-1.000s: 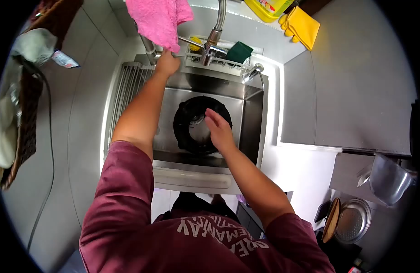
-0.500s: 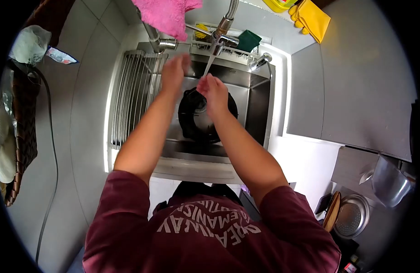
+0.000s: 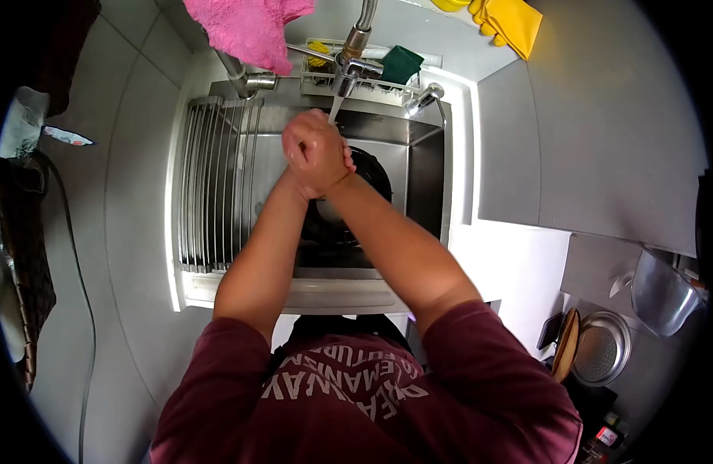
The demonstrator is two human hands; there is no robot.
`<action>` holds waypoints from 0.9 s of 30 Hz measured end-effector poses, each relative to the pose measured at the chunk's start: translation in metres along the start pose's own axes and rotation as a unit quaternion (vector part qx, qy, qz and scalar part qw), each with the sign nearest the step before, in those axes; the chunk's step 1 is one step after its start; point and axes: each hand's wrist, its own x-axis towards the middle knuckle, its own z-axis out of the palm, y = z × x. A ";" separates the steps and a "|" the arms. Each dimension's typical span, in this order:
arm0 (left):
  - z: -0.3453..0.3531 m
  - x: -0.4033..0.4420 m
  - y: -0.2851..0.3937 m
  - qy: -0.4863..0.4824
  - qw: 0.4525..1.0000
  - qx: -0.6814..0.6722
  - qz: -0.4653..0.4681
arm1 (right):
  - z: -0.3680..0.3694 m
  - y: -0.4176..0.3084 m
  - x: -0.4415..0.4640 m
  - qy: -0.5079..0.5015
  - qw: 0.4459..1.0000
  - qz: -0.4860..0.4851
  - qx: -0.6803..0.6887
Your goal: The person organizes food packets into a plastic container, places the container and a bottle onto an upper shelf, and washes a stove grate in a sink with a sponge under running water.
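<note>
My right hand lies over my left hand, its fingers curled round it. Of my left hand, mostly fingertips show, bent against the right hand's edge; the rest is hidden underneath. Both look wet, just below the faucet, which runs a thin stream of water. Beneath them, a black ring-shaped object rests in the steel sink, partly covered by my hands and forearms.
A rolling metal rack covers the sink's left side. Behind it hangs a pink cloth. A caddy holds a green pad and a yellow scrubber. Yellow gloves lie upper right, a small spout at the back right corner.
My left hand has left the tap lever by the pink cloth and come to my right hand. The two are now clasped together. Water runs from the faucet, which was not flowing in the oldest frame.
</note>
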 end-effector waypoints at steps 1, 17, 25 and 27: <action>0.010 0.000 0.003 0.036 0.997 -0.058 0.030 | -0.007 0.005 0.000 -0.036 0.998 -0.057 -0.007; 0.086 -0.009 -0.016 0.170 0.976 0.101 0.096 | -0.021 0.075 -0.049 -0.035 0.933 0.323 0.155; 0.071 -0.052 -0.005 0.484 0.818 0.279 0.137 | -0.139 0.130 0.063 -0.080 0.909 0.082 -0.401; 0.045 -0.072 -0.014 0.521 0.779 0.320 0.141 | -0.141 0.142 0.080 -0.110 0.878 0.154 -0.440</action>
